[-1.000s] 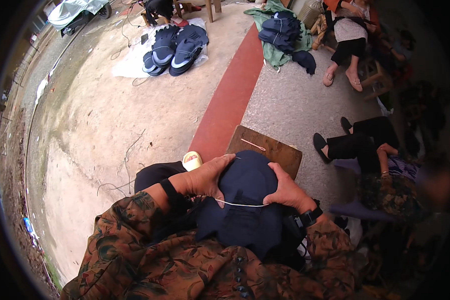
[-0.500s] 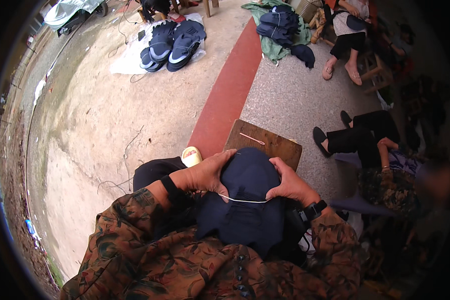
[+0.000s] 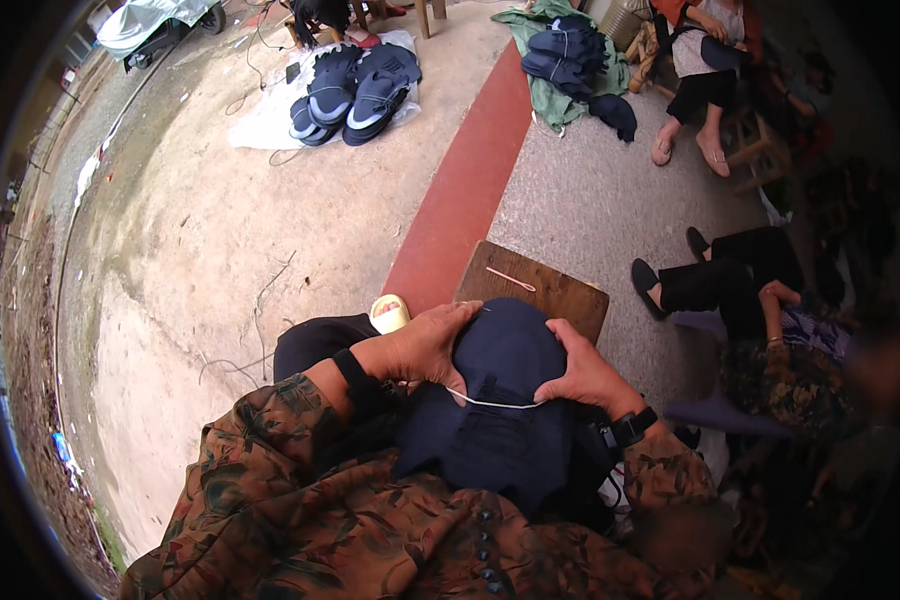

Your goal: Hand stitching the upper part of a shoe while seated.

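Observation:
A bundle of dark navy fabric pieces lies across my lap, its rounded end against the wooden stool. A thin white cord runs across its middle. My left hand grips the bundle's left edge, thumb beside the cord. On the opposite edge my right hand is closed round the fabric, its thumb close to the cord's right end. The fingers beneath the bundle are partly hidden. A thin pink stick with a looped end rests on the stool top, beyond the bundle.
Tied dark bundles lie on a white sheet at the far left. More dark bundles sit on a green cloth. Two seated people are at the right, one with black shoes. A red strip crosses the floor.
The whole view has shifted slightly, so the surroundings sit a little further right. Both hands keep their hold on the fabric bundle, with little visible change in grip.

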The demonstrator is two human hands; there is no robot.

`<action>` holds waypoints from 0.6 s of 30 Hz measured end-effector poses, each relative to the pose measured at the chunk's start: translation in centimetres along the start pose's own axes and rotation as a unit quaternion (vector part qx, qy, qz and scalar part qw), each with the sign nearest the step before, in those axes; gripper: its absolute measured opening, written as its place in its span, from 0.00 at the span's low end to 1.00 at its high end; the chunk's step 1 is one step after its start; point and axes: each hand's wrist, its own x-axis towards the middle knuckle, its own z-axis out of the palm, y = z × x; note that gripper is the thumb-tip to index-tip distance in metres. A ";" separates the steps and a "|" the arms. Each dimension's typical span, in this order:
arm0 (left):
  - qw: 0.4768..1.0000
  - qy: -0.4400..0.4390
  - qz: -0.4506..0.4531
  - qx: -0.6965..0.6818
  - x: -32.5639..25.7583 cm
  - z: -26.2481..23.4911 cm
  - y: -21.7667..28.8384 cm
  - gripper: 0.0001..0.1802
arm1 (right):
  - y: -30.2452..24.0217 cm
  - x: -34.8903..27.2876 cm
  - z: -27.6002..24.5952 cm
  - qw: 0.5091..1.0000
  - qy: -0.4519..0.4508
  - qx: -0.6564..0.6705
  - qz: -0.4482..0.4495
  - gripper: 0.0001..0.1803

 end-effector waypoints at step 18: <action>0.998 0.026 0.013 -0.047 -0.7 2.1 -1.2 0.68 | 3.5 -0.9 1.6 0.990 0.030 0.135 -0.035 0.58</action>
